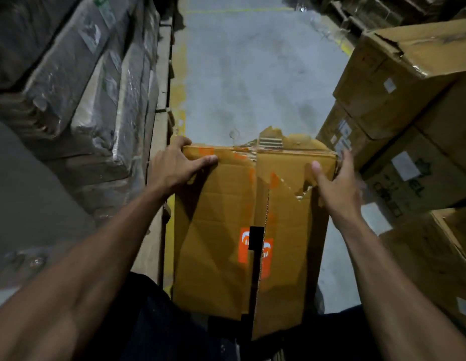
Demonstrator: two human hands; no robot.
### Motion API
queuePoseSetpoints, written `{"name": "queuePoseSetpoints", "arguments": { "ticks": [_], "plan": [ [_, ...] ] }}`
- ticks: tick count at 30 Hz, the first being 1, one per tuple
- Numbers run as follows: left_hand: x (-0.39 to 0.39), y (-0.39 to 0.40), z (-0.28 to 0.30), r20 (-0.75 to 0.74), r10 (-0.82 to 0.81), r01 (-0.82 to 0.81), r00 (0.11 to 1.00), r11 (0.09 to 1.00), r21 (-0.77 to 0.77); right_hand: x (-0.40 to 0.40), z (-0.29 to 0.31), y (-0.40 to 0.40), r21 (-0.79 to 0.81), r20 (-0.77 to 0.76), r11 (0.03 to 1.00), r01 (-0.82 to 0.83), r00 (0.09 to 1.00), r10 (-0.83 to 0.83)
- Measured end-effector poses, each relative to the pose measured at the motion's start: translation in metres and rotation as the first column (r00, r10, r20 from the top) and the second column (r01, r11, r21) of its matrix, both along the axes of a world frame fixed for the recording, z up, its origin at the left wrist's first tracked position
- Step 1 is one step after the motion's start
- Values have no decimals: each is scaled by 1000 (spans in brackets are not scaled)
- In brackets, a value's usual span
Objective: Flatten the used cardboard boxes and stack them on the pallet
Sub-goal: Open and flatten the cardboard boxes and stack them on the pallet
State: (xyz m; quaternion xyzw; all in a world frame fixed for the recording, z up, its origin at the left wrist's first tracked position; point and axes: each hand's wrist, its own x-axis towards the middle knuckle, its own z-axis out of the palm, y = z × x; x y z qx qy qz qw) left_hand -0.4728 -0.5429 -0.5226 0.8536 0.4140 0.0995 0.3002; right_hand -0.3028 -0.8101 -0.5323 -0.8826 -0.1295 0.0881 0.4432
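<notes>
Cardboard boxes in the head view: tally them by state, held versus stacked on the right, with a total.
Held torn orange-logo box, gripped by left hand and right hand: 1
Stacked brown boxes on the right: 4
Total: 5

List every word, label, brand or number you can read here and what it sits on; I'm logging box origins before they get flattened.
"EL": end of a dark, partly hidden print on the stacked box at right.
Orange logo on the held box: white marks, blurred and partly blacked out, unreadable.
White stickers on the right-hand boxes: too small to read.
Label on the wrapped stack, left: blurred.
</notes>
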Motion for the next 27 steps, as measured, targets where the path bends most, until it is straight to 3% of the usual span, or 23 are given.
{"name": "queuePoseSetpoints", "arguments": {
  "ticks": [4, 11, 18, 21, 27],
  "plan": [
    [-1, -13, -46, 57, 79, -68, 995, 983, -171, 1, -38, 1, 144, -179, 989, -14, 983, 40],
    [-3, -43, -90, 201, 314, -215, 928, 890, -402, -9, -70, -11, 249, -270, 968, -32, 958, 101],
    [-52, -72, -153, -30, 365, -294, 931, 697, -655, -29, -112, -26, 151, -460, 988, 18, 886, 54],
    [-50, -66, -159, -41, 371, -310, 928, 705, -638, -26, -118, -23, 138, -476, 990, 25, 878, 44],
    [-26, -47, -139, 21, 368, -318, 930, 830, -458, -3, -118, 1, -32, -347, 997, 67, 935, -74]
  ]
}}
